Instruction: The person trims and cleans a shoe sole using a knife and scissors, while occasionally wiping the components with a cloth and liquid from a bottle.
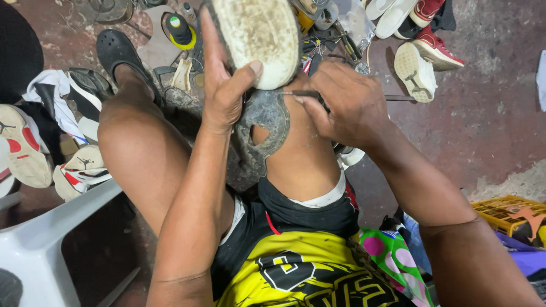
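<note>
Single head-worn view, looking steeply down, close over the lap and knees, floor beyond

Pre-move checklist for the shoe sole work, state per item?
1. Left hand grips the shoe, thumb on the pale sole: ok.
2. Right hand holds the thin tool, pinched by the fingers: ok.
3. Tool tip meets the gap between sole and dark peeled layer: ok.
4. Shoe braced on the knee: ok.
5. Tool tip clear of the left thumb: cannot tell, they are close.
6. Tool tip type, blade or awl: cannot tell.
</note>
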